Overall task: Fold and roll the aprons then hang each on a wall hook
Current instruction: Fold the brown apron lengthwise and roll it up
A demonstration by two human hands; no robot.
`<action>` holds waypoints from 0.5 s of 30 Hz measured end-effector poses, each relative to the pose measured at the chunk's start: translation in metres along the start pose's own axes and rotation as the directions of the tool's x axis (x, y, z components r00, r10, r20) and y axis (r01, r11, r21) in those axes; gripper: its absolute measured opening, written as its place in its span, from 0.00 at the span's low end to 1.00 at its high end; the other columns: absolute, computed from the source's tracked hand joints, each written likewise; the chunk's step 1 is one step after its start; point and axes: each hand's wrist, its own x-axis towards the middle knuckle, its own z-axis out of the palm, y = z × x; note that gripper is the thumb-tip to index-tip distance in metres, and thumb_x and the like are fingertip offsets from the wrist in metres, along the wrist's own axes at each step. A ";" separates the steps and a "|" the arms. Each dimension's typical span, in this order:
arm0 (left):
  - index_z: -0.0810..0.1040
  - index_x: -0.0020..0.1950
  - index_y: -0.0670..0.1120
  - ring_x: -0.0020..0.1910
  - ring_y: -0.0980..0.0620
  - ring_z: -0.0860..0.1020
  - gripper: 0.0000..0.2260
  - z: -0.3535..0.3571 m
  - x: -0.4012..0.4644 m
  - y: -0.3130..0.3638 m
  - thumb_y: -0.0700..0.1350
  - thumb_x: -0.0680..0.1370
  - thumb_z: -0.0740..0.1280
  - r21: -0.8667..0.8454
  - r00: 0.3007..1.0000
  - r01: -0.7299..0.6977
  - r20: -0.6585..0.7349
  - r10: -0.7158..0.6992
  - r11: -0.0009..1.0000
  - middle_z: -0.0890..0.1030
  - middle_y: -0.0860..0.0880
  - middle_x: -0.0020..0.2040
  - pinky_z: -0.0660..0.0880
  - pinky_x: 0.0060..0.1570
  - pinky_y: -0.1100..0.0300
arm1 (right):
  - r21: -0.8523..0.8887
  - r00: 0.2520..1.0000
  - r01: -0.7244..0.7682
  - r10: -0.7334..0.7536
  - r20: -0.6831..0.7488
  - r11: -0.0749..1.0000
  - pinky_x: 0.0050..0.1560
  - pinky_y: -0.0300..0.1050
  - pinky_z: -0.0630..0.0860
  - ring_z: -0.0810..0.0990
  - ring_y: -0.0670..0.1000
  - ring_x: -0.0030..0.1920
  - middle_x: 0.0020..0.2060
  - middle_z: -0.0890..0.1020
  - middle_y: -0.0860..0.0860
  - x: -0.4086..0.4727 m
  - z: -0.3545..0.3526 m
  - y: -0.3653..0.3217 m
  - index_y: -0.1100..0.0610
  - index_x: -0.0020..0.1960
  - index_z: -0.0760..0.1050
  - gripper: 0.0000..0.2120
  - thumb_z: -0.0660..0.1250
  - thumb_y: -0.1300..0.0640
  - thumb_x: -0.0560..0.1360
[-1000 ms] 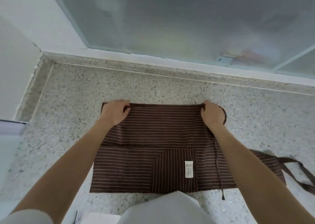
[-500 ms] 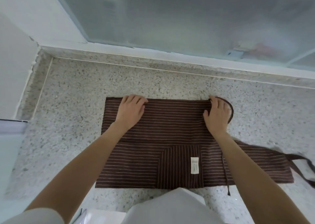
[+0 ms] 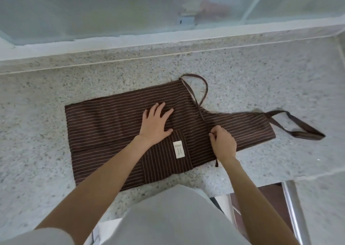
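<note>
A brown apron (image 3: 104, 125) with thin pale stripes lies folded flat on the speckled stone counter (image 3: 37, 99). It has a front pocket with a white label (image 3: 178, 149). My left hand (image 3: 155, 122) rests flat on the apron's middle, fingers spread. My right hand (image 3: 223, 144) sits on the apron's right part, fingertips pinching a thin brown tie strap (image 3: 199, 108) that runs across the cloth. A wider neck strap (image 3: 296, 128) trails off the apron's right end onto the counter.
A frosted glass window (image 3: 130, 7) with a white sill runs along the counter's far edge. The counter's front edge drops off at lower right, where a dark floor (image 3: 265, 203) and a metal rail (image 3: 293, 213) show. My grey clothing fills the bottom centre.
Both hands have left the apron's far edge. The left now presses the middle and the right has come down onto the tie strap. The view has swung right, showing the neck strap.
</note>
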 end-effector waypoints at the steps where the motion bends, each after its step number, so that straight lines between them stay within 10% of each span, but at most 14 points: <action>1: 0.53 0.76 0.55 0.75 0.46 0.47 0.33 0.000 0.000 0.002 0.60 0.75 0.63 -0.002 1.000 0.020 -0.001 -0.020 1.000 0.50 0.47 0.77 0.50 0.72 0.42 | 0.018 1.000 0.024 -0.024 -0.015 1.000 0.38 0.47 0.70 0.78 0.56 0.44 0.43 0.78 0.52 0.007 -0.007 0.001 0.56 0.52 0.70 0.07 0.59 0.54 0.80; 5: 0.55 0.75 0.53 0.75 0.45 0.48 0.32 -0.002 0.001 0.021 0.52 0.74 0.66 0.023 0.997 0.065 -0.035 -0.064 0.998 0.52 0.46 0.77 0.50 0.72 0.45 | 0.109 0.976 0.140 -0.118 -0.183 0.984 0.33 0.46 0.66 0.77 0.58 0.36 0.34 0.75 0.53 0.055 -0.053 0.004 0.61 0.51 0.70 0.06 0.60 0.57 0.79; 12: 0.60 0.74 0.50 0.75 0.47 0.52 0.27 0.008 0.010 0.080 0.54 0.78 0.62 0.005 0.994 0.069 -0.086 -0.069 0.998 0.57 0.47 0.76 0.52 0.71 0.50 | 0.118 0.907 0.403 -0.379 -0.183 0.908 0.42 0.48 0.76 0.78 0.54 0.43 0.65 0.69 0.56 0.130 -0.099 0.029 0.58 0.64 0.71 0.15 0.61 0.62 0.78; 15: 0.56 0.76 0.48 0.75 0.46 0.52 0.33 0.018 0.014 0.104 0.61 0.76 0.61 0.040 0.991 0.125 -0.059 -0.123 0.991 0.54 0.47 0.76 0.53 0.72 0.49 | 0.112 0.928 0.356 -0.337 -0.156 0.928 0.45 0.51 0.77 0.78 0.55 0.47 0.63 0.70 0.54 0.114 -0.091 0.071 0.56 0.63 0.71 0.14 0.61 0.59 0.78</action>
